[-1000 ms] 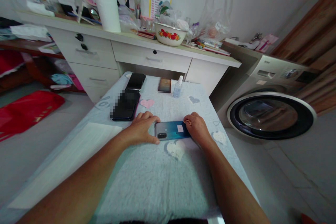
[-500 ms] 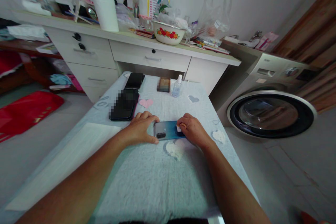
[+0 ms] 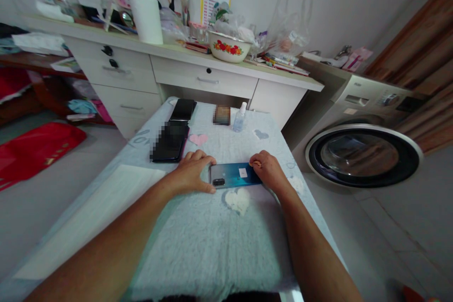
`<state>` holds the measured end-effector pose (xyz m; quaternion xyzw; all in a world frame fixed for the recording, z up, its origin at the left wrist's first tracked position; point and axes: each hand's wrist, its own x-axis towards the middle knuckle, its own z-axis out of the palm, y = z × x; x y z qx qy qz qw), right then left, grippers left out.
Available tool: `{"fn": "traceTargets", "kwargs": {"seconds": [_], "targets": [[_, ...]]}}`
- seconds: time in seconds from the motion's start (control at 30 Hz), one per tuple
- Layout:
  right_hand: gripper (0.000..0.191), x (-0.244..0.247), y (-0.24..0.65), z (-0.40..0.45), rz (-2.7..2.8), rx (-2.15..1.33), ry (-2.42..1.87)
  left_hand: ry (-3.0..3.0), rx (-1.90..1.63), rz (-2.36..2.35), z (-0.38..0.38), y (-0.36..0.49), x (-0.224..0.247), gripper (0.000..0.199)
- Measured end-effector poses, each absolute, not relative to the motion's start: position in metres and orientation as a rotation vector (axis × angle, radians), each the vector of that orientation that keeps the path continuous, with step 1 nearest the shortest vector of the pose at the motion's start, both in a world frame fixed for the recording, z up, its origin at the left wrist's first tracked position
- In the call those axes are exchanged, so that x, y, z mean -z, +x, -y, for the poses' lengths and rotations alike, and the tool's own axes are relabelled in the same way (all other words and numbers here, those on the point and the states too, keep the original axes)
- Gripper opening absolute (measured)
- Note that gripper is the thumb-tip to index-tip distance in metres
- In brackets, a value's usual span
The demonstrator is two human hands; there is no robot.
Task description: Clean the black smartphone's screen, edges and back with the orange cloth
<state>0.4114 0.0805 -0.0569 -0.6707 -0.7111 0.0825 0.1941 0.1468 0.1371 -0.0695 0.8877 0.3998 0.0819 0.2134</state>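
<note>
A blue-grey phone point(image 3: 231, 177) lies back up on the cloth-covered table point(image 3: 198, 245), its camera block toward the left and a small white label on its back. My left hand point(image 3: 194, 173) grips the phone's left end, thumb at the near corner and fingers at the far corner. At the right end my right hand point(image 3: 268, 170) is closed, with a small orange-brown piece, too small to name, showing between its fingers. It covers the phone's right end.
Two dark devices, one point(image 3: 171, 143) nearer and one point(image 3: 183, 110) farther, lie at the table's far left. A blurred brown item point(image 3: 222, 115) and a clear spray bottle point(image 3: 239, 119) stand near the far edge. Beyond are a drawer desk point(image 3: 205, 78) and a washing machine point(image 3: 364, 118).
My right hand has moved right along the phone, uncovering the white label. My left hand keeps its place at the left end. The view has shifted slightly.
</note>
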Motion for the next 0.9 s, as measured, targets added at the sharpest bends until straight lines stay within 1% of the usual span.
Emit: {"fn": "traceTargets", "kwargs": {"seconds": [0.17, 0.5, 0.67, 0.9], "targets": [[0.018, 0.057, 0.413, -0.082, 1.968, -0.199, -1.950, 2.467, -0.223, -1.116, -0.137, 0.146, 0.069, 0.074], [0.022, 0.051, 0.407, -0.086, 2.082, -0.126, -2.084, 2.457, -0.196, -1.129, -0.136, 0.146, 0.066, 0.076], [0.022, 0.052, 0.404, -0.083, 2.035, -0.149, -2.126, 2.462, -0.201, -1.132, -0.136, 0.146, 0.065, 0.077], [0.020, 0.056, 0.402, -0.075, 2.008, -0.191, -2.017, 2.447, -0.218, -1.118, -0.137, 0.145, 0.066, 0.076]]}}
